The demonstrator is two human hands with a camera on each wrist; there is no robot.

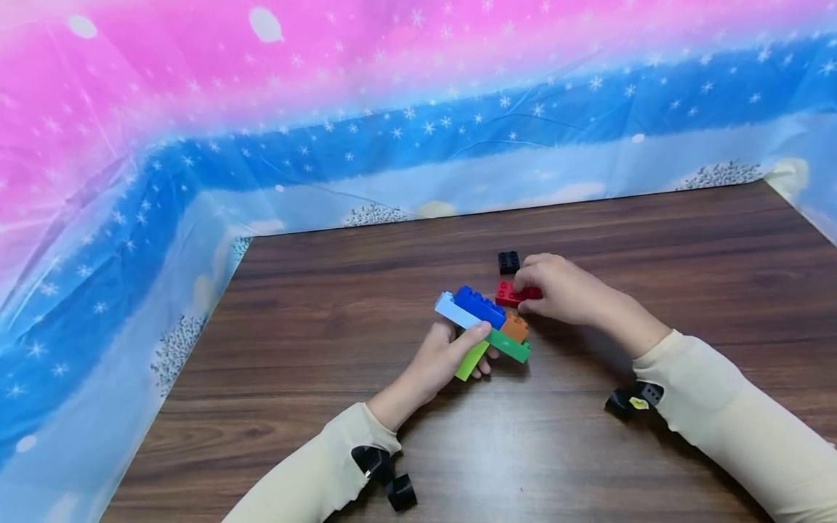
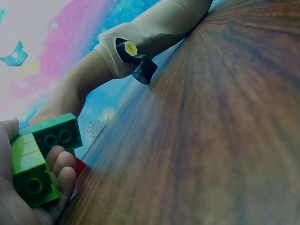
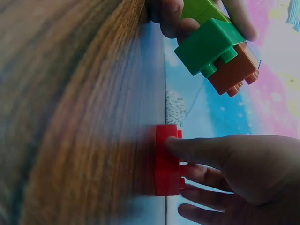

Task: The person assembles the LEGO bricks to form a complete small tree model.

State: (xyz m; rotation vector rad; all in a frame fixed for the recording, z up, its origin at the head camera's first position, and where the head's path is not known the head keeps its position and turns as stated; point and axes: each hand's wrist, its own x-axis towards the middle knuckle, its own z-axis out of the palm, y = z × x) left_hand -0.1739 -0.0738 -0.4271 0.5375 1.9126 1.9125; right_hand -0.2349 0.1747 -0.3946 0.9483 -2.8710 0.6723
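My left hand (image 1: 431,363) grips a joined stack of toy building bricks above the table. In it are a light blue brick (image 1: 455,310), a dark blue brick (image 1: 479,306), an orange brick (image 1: 516,326), a green brick (image 1: 511,346) and a lime brick (image 2: 35,171) at the bottom. The stack is tilted, with the thumb across its side. To the right, my right hand (image 1: 565,290) pinches a red brick (image 3: 167,178) that lies studs up on the table. The thumb is on its near side; the other fingers are partly hidden behind it.
Just behind the red brick a black brick (image 1: 508,262) stands on the brown wooden table (image 1: 314,312). A pink and blue snowflake cloth (image 1: 392,145) hangs along the table's back and left edges. Black cameras (image 1: 386,476) are strapped at both wrists.
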